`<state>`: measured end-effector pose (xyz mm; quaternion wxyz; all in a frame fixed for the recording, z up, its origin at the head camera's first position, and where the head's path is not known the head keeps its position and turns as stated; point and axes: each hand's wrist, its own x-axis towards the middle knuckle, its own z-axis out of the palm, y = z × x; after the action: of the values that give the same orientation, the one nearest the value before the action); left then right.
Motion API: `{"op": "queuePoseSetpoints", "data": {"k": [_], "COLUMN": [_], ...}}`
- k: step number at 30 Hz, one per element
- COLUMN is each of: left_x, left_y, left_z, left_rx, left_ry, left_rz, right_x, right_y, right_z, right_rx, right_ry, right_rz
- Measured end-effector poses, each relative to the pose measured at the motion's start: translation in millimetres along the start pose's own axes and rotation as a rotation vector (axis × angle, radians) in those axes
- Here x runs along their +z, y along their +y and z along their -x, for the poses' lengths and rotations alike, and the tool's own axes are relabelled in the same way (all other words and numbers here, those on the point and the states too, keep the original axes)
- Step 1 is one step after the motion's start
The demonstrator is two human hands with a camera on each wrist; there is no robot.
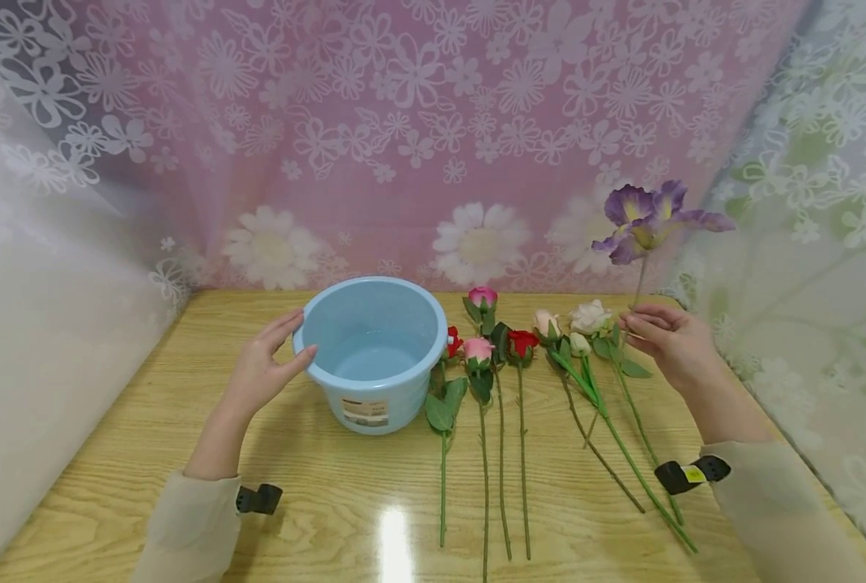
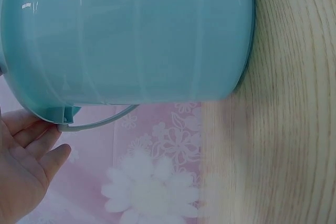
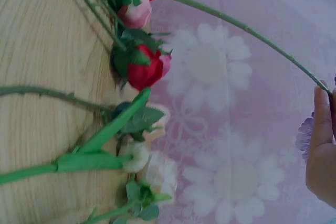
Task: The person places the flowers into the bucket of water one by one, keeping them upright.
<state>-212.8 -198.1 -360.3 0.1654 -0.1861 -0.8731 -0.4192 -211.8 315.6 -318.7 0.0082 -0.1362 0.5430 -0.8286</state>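
Observation:
My right hand [image 1: 671, 344] pinches the stem of a purple iris [image 1: 640, 220] with a yellow centre, its bloom raised above the other flowers. In the right wrist view the long green stem [image 3: 226, 18] runs from the fingers across the picture. My left hand [image 1: 258, 368] touches the left side of the light-blue bucket [image 1: 330, 379], thumb and fingers spread at the rim. In the left wrist view those fingers lie at the rim beside the white handle [image 2: 102, 123]. The bucket stands upright and holds no flowers.
Right of the bucket lie several roses, among them a pink rose [image 1: 478, 350], a red rose [image 1: 523, 343] and a magenta rose [image 1: 482, 297]. Further right are a white rose [image 1: 590, 317] and a white tulip [image 1: 580, 345]. A floral curtain [image 1: 374, 162] hangs behind the wooden table [image 1: 316, 502].

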Motion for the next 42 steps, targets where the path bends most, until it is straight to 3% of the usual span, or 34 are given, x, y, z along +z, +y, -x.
{"op": "queuePoseSetpoints", "data": {"k": [16, 25, 33, 42], "left_x": [0.8, -0.1, 0.4, -0.1], "left_y": [-1.1, 0.0, -1.1, -1.7], "left_z": [-0.8, -0.7, -0.7, -0.2], "left_rx": [0.016, 0.002, 0.002, -0.005], "left_ry": [0.002, -0.010, -0.005, -0.011], "left_rz": [-0.001, 0.008, -0.012, -0.002], "right_x": [48.0, 79.3, 108.7, 141.2], "right_y": [-4.3, -13.4, -20.1, -18.8], "right_z": [-22.3, -37.9, -49.0, -66.1], "right_rx": [-0.034, -0.134, -0.173, -0.217], "right_ry": [-0.027, -0.069, 0.006, 0.042], "right_rz": [-0.111, -0.198, -0.312, -0.357]}}
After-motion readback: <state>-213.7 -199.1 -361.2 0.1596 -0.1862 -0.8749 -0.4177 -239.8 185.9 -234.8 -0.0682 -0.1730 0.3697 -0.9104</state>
